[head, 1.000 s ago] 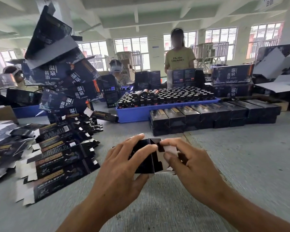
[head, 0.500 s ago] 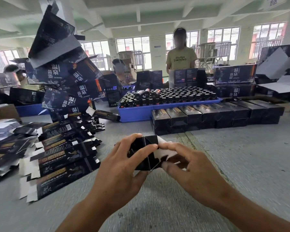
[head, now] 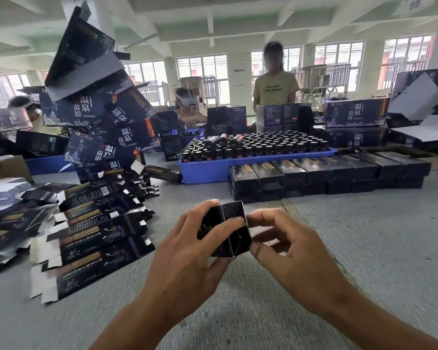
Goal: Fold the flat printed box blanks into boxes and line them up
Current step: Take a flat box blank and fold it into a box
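From my remote seat I count a good share of the work as done: a row of folded boxes [head: 326, 173] stands side by side on the grey table [head: 364, 248], just in front of a blue tray of bottles [head: 250, 150]. Plenty is left, I judge, since a sprawling pile of flat box blanks [head: 86, 231] lies fanned out at the left, not yet touched. The piece in hand is a dark box [head: 228, 229] held above the table between the two hands, near me and well short of the finished row; its end faces me with the flaps folded in, though I cannot tell whether they are fully tucked. The left hand [head: 187, 253] grips the box from the left, thumb laid across the end face and fingers curled over the top. The right hand [head: 291, 251] pinches at the box's right edge, forefinger and thumb curled against the flap there. I read this as closing the end, with placing it in the line to follow.
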### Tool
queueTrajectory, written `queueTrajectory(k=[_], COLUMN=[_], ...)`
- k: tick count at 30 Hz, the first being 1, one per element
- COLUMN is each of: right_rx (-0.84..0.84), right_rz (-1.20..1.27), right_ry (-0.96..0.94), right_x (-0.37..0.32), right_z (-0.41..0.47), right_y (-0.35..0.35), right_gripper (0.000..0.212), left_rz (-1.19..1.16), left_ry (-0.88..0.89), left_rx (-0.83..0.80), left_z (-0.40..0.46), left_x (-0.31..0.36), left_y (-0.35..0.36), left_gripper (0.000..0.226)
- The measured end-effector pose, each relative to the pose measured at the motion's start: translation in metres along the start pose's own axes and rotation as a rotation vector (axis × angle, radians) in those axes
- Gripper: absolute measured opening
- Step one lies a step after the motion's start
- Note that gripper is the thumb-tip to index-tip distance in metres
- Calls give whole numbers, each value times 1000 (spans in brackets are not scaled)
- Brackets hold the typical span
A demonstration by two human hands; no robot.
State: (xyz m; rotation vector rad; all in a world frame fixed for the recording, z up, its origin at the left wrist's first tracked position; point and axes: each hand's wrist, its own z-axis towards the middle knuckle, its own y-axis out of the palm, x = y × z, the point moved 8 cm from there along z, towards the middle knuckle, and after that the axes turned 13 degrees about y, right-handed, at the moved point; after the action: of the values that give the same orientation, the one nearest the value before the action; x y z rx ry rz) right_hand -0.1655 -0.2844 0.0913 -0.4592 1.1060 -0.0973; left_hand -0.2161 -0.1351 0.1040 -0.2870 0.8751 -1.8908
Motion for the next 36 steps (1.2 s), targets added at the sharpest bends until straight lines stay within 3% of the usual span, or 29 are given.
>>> queueTrajectory(k=[3,6,11,16,22,26,32,36], right_rx=[-4,10,-19,-7,68,25,-86,-41], right_rz=[29,71,180,204,107,132,88,224], right_ry=[4,61,152,166,147,139,149,233], right_x=[0,5,14,15,12,11,15,25], right_z=[1,3,8,8,7,8,5,11], right_y=[0,-2,-3,-5,-8,-8,7,1], right_gripper=[31,16,13,4,4,12,64,50], left_rz=[-63,-85,-90,-69,-76,-91,-112,-82], left_ry=[-52,-83,-94,-42,-35,-62,113,91], left_rx=[18,26,11,40,38,45,7,12], left_z=[-1,2,0,1,3,2,3,3], left_x=[-2,2,4,10,12,9,21,20], left_y=[-1,-3,3,1,2,0,10,12], left_gripper=[92,87,96,79,78,79,87,96])
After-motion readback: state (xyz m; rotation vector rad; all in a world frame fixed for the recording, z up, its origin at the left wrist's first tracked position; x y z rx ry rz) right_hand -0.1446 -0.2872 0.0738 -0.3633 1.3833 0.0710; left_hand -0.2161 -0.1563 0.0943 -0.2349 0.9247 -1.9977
